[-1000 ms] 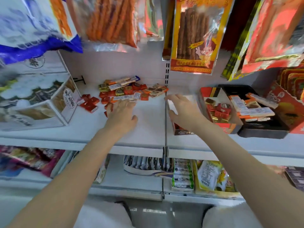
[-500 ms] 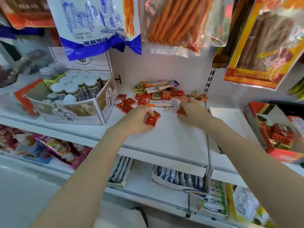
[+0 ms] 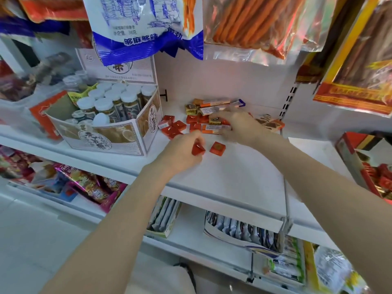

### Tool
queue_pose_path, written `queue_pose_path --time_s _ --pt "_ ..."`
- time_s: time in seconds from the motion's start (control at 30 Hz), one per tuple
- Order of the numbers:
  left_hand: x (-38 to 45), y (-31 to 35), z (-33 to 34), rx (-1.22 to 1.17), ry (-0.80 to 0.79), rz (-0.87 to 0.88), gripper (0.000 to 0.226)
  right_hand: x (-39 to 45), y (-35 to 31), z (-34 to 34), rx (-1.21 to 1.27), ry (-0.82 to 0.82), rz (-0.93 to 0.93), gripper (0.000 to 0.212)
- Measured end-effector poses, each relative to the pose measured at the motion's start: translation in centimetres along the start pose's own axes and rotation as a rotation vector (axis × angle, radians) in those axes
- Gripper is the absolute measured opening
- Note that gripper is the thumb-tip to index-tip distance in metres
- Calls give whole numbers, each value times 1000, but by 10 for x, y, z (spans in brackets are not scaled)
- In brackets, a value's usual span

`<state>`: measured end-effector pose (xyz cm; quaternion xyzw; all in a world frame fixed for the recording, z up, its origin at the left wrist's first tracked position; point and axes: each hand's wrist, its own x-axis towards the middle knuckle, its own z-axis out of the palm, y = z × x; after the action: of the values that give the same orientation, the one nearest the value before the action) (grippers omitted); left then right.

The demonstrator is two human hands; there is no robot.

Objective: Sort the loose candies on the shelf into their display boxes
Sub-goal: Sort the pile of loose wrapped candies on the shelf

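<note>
A pile of loose candies lies at the back of the white shelf: red squares, gold squares and long orange-white bars. My left hand pinches a red square candy just above the shelf. Another red square candy lies alone right of it. My right hand reaches into the pile, fingers spread over the bars and a gold square; I cannot tell if it grips anything. A red display box with red candies sits at the far right edge.
A cardboard box of white-capped jars stands left of the pile. Snack bags hang overhead. A vertical shelf divider runs right of my hands. Lower shelves hold more packets.
The view has swung left, away from the display boxes. My left hand has picked up a red square and drawn it toward me; my right hand has reached further left into the pile.
</note>
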<state>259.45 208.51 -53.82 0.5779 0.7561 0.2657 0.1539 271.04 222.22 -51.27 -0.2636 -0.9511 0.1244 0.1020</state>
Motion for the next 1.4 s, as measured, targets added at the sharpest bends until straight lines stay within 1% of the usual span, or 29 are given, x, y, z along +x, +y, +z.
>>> queue_pose_path --time_s 0.1,0.13,0.17,0.2,0.23,0.3,0.37,0.5,0.53,0.57,0.67,0.73,0.8,0.87,0.97,1.03,1.13,1.17,1.2,1.27,1.33,1.4 --pt "-3 -14 -16 168 242 -84 32 17 -17 10 -9 -90 -95 50" --pt "-4 -20 -19 218 277 -118 39 23 -21 14 -25 -120 -104 52" --pt "-5 -26 -20 272 257 -146 46 28 -23 18 -57 -149 -110 53" --pt "-6 -30 -17 330 202 -157 51 32 -26 21 -94 -165 -126 52" --pt "-6 -33 -14 382 148 -153 52 34 -28 24 -129 -170 -138 48" --pt "-6 -34 -11 428 104 -148 49 35 -33 27 -137 -155 -145 37" --pt "-9 -29 -10 401 105 -166 46 31 -35 29 -63 -127 -122 32" --pt "-17 -21 -11 349 84 -99 38 9 -26 12 118 110 -6 34" --pt "-19 -19 -10 326 68 -71 34 1 -23 6 116 120 -2 32" --pt "-21 -18 -10 302 51 -48 29 -7 -18 4 103 95 -8 30" --pt "-24 -12 -9 261 41 9 20 -30 -11 8 92 -27 -32 28" --pt "-27 -5 -7 233 24 37 16 -40 -10 16 92 -82 -7 31" --pt "-30 3 -5 183 -20 71 14 -47 -12 22 137 -40 26 30" --pt "-34 11 -3 138 -51 91 13 -54 -17 23 195 31 74 23" --pt "-37 18 1 137 -24 84 16 -71 -19 14 113 38 120 19" --pt "-36 21 2 197 24 90 19 -89 -12 -6 105 115 176 20" --pt "-36 26 4 265 120 85 20 -122 12 -42 103 353 337 23" --pt "-36 28 5 266 143 84 21 -132 22 -49 85 391 399 23" --pt "-36 31 7 265 157 85 21 -140 31 -52 71 392 460 22" --pt "-36 38 11 251 171 93 21 -153 47 -48 53 296 544 21" --pt "-34 47 16 196 197 105 21 -161 57 -42 66 194 559 22" --pt "-30 59 21 133 214 129 20 -166 62 -42 103 159 533 32"
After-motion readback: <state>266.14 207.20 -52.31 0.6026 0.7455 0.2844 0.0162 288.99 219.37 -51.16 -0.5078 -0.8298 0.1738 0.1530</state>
